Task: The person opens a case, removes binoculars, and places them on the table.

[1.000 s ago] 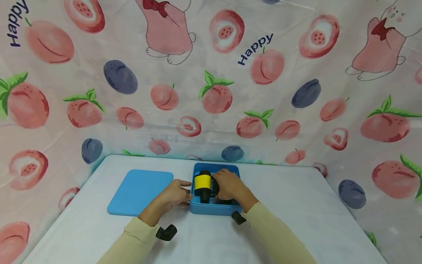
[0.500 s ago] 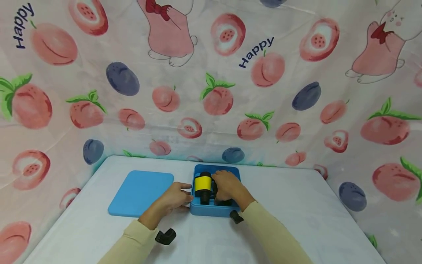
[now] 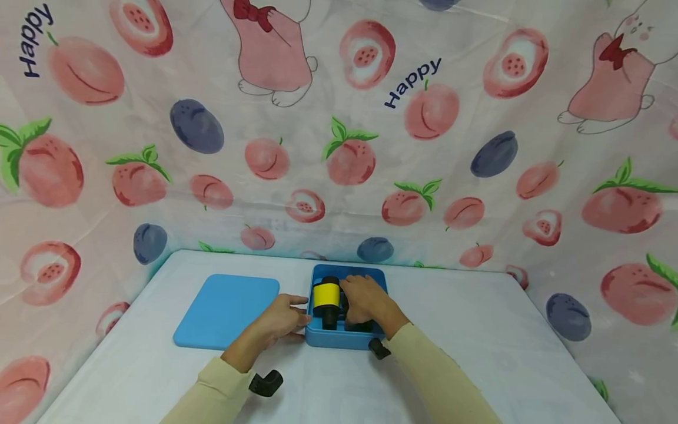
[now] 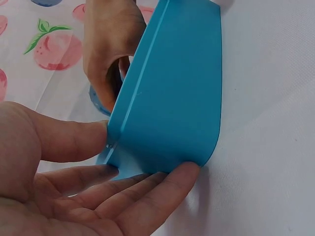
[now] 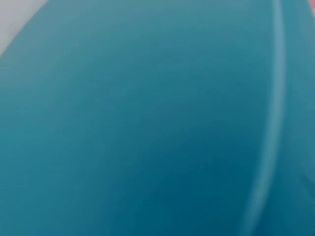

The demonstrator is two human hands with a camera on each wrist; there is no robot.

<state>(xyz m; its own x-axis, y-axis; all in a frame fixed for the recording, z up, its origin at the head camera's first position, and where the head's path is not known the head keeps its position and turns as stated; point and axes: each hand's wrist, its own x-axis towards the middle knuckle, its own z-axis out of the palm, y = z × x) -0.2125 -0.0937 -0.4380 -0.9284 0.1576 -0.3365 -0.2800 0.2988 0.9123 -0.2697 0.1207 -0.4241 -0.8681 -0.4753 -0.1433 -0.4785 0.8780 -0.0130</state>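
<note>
An open blue box [image 3: 343, 340] stands on the white-covered table. Inside, at its left, lies a black cylindrical thing with a wide yellow band [image 3: 326, 296]. My right hand [image 3: 368, 300] reaches down into the box, its fingers curled round a black object [image 3: 361, 326] that it mostly hides. My left hand [image 3: 279, 321] is at the box's left side; in the left wrist view its nearly straight fingers [image 4: 162, 194] touch the outer wall and the thumb meets the rim. The right wrist view shows only blurred blue box wall [image 5: 147, 98].
A flat blue lid [image 3: 228, 312] lies on the table left of the box. Behind the table hangs a fruit-patterned cloth [image 3: 296, 129]. Small black devices [image 3: 266, 383] are worn at both wrists.
The view shifts slightly between the first two frames. Both hands stay almost where they were, and the box and lid keep their places.
</note>
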